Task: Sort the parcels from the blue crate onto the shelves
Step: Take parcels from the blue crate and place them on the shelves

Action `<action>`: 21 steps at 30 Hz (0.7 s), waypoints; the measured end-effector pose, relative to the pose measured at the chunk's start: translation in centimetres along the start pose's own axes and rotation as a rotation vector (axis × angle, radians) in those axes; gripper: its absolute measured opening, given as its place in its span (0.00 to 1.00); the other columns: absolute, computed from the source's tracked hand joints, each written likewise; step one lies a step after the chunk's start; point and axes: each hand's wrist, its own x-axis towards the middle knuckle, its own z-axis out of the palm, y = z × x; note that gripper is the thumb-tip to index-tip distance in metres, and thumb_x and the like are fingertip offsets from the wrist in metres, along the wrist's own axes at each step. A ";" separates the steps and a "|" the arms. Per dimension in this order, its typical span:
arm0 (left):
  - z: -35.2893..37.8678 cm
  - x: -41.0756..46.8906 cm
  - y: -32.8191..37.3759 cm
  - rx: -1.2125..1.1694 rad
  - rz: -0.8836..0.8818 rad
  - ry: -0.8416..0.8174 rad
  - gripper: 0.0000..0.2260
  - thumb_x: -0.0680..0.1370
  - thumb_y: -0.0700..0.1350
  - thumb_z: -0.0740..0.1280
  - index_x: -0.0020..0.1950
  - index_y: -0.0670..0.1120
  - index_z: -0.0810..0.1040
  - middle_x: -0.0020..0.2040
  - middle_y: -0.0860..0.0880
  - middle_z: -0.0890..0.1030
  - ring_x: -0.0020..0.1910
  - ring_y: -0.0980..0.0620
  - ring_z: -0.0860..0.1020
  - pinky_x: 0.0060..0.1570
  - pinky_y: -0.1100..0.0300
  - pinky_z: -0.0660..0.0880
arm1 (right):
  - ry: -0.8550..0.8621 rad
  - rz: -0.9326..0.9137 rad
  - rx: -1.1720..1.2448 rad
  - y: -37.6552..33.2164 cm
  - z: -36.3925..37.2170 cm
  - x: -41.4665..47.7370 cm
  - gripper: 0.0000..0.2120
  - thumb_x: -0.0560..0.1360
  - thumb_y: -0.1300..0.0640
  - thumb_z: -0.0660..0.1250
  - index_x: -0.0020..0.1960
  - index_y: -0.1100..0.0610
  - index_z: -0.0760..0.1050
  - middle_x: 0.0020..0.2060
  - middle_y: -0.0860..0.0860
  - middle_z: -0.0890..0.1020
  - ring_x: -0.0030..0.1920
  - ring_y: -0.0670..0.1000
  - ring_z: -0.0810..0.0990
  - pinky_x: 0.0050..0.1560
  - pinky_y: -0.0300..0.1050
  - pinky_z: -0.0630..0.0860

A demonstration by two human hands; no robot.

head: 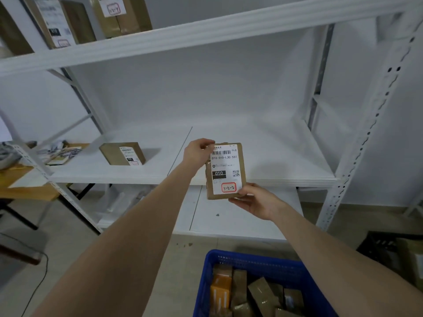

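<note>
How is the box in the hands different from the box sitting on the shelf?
The held parcel is in the air, gripped by the left hand and right hand; the shelf parcel lies on the middle shelf, untouched. The held parcel's label reads clearly; the shelf parcel's is too blurred. Both are brown cardboard with white labels.

Soft even light, faint shadows; edges bowed by wide-angle, corners blurred.
</note>
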 end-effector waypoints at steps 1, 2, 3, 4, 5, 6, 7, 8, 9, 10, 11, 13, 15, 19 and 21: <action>0.1 -0.2 0.4 0.014 0.019 0.003 0.10 0.79 0.41 0.62 0.58 0.46 0.80 0.56 0.45 0.81 0.54 0.46 0.80 0.56 0.50 0.78 | 0.009 -0.003 0.005 -0.2 0.0 -0.2 0.19 0.74 0.73 0.62 0.64 0.63 0.70 0.55 0.61 0.82 0.57 0.59 0.81 0.49 0.48 0.81; 0.2 -0.3 0.8 0.029 0.037 0.005 0.10 0.79 0.41 0.62 0.58 0.46 0.80 0.55 0.45 0.81 0.55 0.46 0.79 0.57 0.50 0.77 | 0.013 -0.008 0.010 -0.4 0.0 -0.4 0.19 0.74 0.73 0.62 0.64 0.64 0.70 0.55 0.62 0.82 0.56 0.60 0.81 0.49 0.48 0.81; 0.3 -0.4 1.2 0.041 0.051 0.006 0.10 0.79 0.41 0.61 0.57 0.46 0.80 0.55 0.45 0.81 0.55 0.46 0.79 0.57 0.50 0.77 | 0.012 -0.013 0.014 -0.5 0.0 -0.6 0.19 0.74 0.73 0.61 0.63 0.64 0.71 0.54 0.62 0.82 0.56 0.60 0.81 0.49 0.48 0.82; 0.4 -0.5 1.5 0.048 0.060 0.008 0.10 0.80 0.40 0.61 0.57 0.45 0.80 0.55 0.45 0.81 0.56 0.46 0.79 0.58 0.50 0.77 | 0.009 -0.016 0.014 -0.7 0.0 -0.8 0.18 0.74 0.73 0.61 0.62 0.64 0.71 0.53 0.62 0.83 0.55 0.60 0.82 0.48 0.48 0.82; 0.5 -0.6 1.9 0.050 0.065 0.012 0.11 0.80 0.40 0.61 0.57 0.45 0.80 0.55 0.45 0.81 0.56 0.46 0.79 0.57 0.50 0.77 | 0.005 -0.018 0.009 -0.8 0.0 -1.0 0.17 0.74 0.73 0.61 0.61 0.64 0.72 0.52 0.62 0.83 0.55 0.60 0.82 0.48 0.48 0.82; 0.5 -0.7 2.2 0.051 0.067 0.017 0.11 0.80 0.40 0.60 0.57 0.45 0.80 0.55 0.45 0.81 0.56 0.46 0.79 0.57 0.51 0.77 | 0.002 -0.020 0.007 -1.0 0.0 -1.1 0.16 0.74 0.73 0.61 0.61 0.64 0.72 0.52 0.62 0.83 0.55 0.60 0.82 0.47 0.48 0.83; 0.6 -0.8 2.5 0.051 0.071 0.021 0.11 0.80 0.40 0.60 0.56 0.45 0.80 0.55 0.45 0.81 0.56 0.46 0.79 0.56 0.51 0.77 | -0.001 -0.024 0.010 -1.1 0.0 -1.2 0.17 0.74 0.73 0.61 0.61 0.65 0.72 0.52 0.62 0.83 0.55 0.60 0.82 0.47 0.48 0.83; 0.6 -0.8 2.9 0.052 0.075 0.023 0.11 0.80 0.40 0.59 0.56 0.45 0.80 0.55 0.45 0.81 0.56 0.46 0.79 0.56 0.51 0.78 | -0.003 -0.030 0.014 -1.2 0.0 -1.3 0.17 0.74 0.73 0.61 0.62 0.66 0.71 0.52 0.63 0.83 0.55 0.61 0.82 0.48 0.48 0.82; 0.7 -0.8 3.2 0.054 0.075 0.025 0.12 0.80 0.40 0.59 0.56 0.45 0.80 0.55 0.45 0.81 0.55 0.47 0.79 0.56 0.51 0.78 | -0.006 -0.037 0.018 -1.4 0.0 -1.3 0.18 0.74 0.74 0.60 0.63 0.66 0.71 0.53 0.63 0.83 0.55 0.61 0.82 0.49 0.48 0.82; 0.7 -0.9 3.5 0.054 0.072 0.026 0.12 0.80 0.40 0.58 0.57 0.45 0.80 0.55 0.45 0.81 0.54 0.47 0.79 0.56 0.51 0.78 | -0.007 -0.043 0.024 -1.5 0.0 -1.4 0.19 0.74 0.74 0.60 0.64 0.67 0.70 0.53 0.63 0.82 0.55 0.61 0.82 0.50 0.49 0.82; 0.6 -0.9 3.9 0.051 0.068 0.027 0.12 0.81 0.40 0.58 0.57 0.45 0.80 0.55 0.44 0.81 0.52 0.47 0.79 0.54 0.52 0.78 | -0.005 -0.049 0.030 -1.6 0.0 -1.4 0.19 0.73 0.74 0.60 0.64 0.67 0.70 0.53 0.63 0.82 0.55 0.61 0.82 0.51 0.50 0.81; 0.5 -1.1 4.5 0.044 0.059 0.026 0.11 0.81 0.40 0.57 0.56 0.45 0.79 0.55 0.43 0.81 0.49 0.48 0.78 0.51 0.54 0.78 | -0.003 -0.059 0.033 -1.9 -0.1 -1.5 0.21 0.73 0.74 0.59 0.65 0.68 0.69 0.54 0.64 0.82 0.56 0.62 0.81 0.51 0.50 0.81; 0.4 -1.3 5.1 0.049 0.062 0.025 0.11 0.81 0.40 0.57 0.56 0.44 0.78 0.55 0.42 0.81 0.49 0.48 0.78 0.48 0.57 0.78 | -0.011 -0.067 0.026 -2.3 0.0 -1.7 0.21 0.73 0.74 0.59 0.65 0.68 0.69 0.54 0.63 0.82 0.56 0.62 0.81 0.50 0.49 0.82; 0.2 -1.9 6.4 0.029 0.080 0.026 0.10 0.81 0.39 0.58 0.56 0.43 0.78 0.55 0.41 0.81 0.49 0.47 0.79 0.47 0.57 0.77 | -0.011 -0.087 -0.001 -2.9 0.0 -2.2 0.20 0.72 0.73 0.61 0.64 0.66 0.70 0.53 0.63 0.83 0.53 0.61 0.82 0.48 0.48 0.82; -0.1 -2.3 7.1 0.027 0.093 0.021 0.10 0.81 0.39 0.58 0.57 0.42 0.78 0.55 0.41 0.81 0.52 0.45 0.79 0.51 0.54 0.78 | -0.012 -0.099 0.002 -3.2 0.1 -2.3 0.20 0.72 0.73 0.61 0.63 0.66 0.71 0.52 0.63 0.83 0.52 0.61 0.83 0.47 0.47 0.83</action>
